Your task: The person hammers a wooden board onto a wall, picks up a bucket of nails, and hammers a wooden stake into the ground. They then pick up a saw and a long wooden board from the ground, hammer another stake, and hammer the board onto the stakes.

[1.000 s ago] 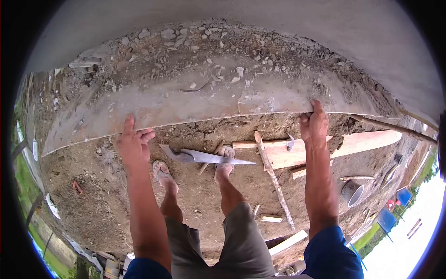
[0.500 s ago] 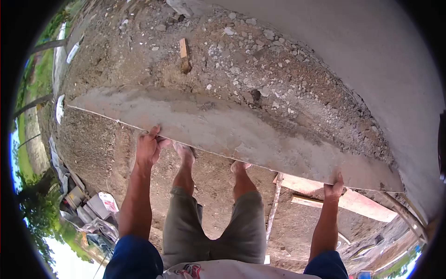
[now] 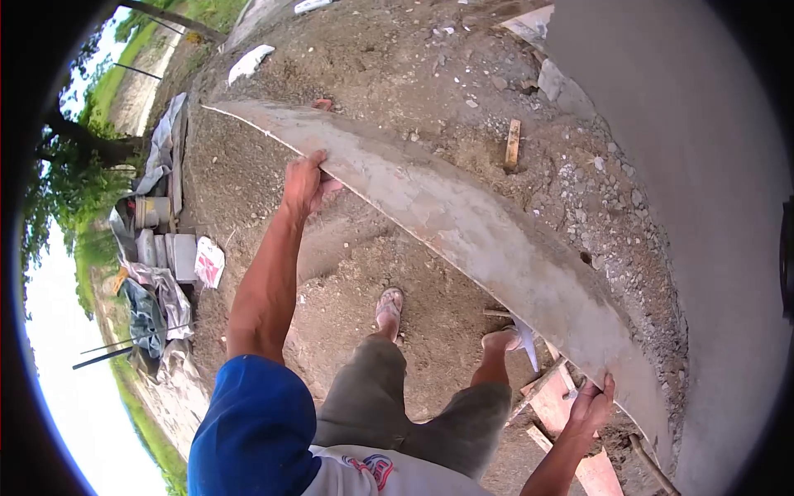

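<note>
A long, thin board (image 3: 463, 217), grey and smeared with what looks like cement, stretches diagonally across the head view from upper left to lower right. My left hand (image 3: 305, 183) grips its near edge toward the far left end, thumb on top and fingers underneath. Close to the other end, my right hand (image 3: 592, 405) is closed on the same edge. The board's right end reaches the smooth grey wall (image 3: 711, 248). Parts of the fingers of both hands are hidden beneath the board.
Rubble and dirt (image 3: 604, 198) lie along the wall, with a small wood piece (image 3: 513, 145) sticking up. Planks (image 3: 556, 405) and a handsaw (image 3: 526, 343) lie by my right foot. Blocks (image 3: 180, 256), a bucket (image 3: 152, 212) and plastic sheets (image 3: 169, 302) are piled at the left.
The view has turned, and the board now slants more steeply, its left end farther up and right end lower. My feet have shifted. Both hands keep hold of the board.
</note>
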`<action>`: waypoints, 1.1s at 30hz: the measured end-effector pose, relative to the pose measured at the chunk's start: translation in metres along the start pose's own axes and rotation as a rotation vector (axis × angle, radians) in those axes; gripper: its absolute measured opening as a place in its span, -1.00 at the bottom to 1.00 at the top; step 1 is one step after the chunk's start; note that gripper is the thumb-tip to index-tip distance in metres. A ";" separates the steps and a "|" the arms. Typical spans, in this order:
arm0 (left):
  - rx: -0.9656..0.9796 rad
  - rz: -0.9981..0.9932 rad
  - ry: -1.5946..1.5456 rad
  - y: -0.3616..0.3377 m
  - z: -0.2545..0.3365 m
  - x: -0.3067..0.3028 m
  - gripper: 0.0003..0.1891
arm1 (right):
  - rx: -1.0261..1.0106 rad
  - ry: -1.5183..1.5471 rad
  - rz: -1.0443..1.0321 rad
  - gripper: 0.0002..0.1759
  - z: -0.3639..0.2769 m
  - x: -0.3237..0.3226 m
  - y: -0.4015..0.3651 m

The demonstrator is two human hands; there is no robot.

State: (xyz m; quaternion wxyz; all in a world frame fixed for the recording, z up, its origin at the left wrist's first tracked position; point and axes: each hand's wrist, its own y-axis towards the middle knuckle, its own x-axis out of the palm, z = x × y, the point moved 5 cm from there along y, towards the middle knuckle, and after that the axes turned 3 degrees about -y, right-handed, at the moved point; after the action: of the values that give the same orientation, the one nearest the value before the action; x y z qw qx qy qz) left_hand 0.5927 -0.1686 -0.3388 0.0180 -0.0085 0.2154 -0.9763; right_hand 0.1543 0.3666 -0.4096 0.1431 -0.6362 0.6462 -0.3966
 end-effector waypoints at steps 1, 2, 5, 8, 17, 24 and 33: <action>0.031 0.038 0.012 0.001 0.023 -0.036 -0.68 | 0.014 -0.012 -0.031 -0.65 0.015 0.009 -0.019; 0.062 0.061 -0.054 -0.003 0.043 -0.070 -0.68 | 0.031 -0.001 -0.078 -0.64 0.029 0.018 -0.040; 0.148 0.138 -0.261 -0.043 0.095 -0.141 -0.64 | 0.114 -0.007 -0.162 -0.59 0.065 0.081 -0.139; -0.053 0.049 -0.539 -0.092 0.068 -0.175 -0.58 | 0.164 -0.037 -0.246 -0.55 0.106 0.124 -0.224; 0.027 0.043 -0.672 -0.197 0.173 -0.337 -0.55 | 0.293 -0.086 -0.433 -0.50 0.146 0.167 -0.379; 0.266 0.190 -0.630 -0.331 0.233 -0.473 -0.57 | 0.498 -0.406 -0.582 -0.54 0.133 0.180 -0.501; 0.436 0.712 -0.615 -0.564 0.247 -0.557 -0.63 | 0.824 -0.571 -0.868 -0.60 0.160 0.162 -0.573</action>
State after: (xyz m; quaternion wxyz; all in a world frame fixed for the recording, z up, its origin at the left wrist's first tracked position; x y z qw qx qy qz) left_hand 1.1378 0.2604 0.1181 0.4128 -0.2175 -0.0188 -0.8843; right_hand 0.6467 0.2337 -0.0629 0.3676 -0.8121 0.0631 -0.4487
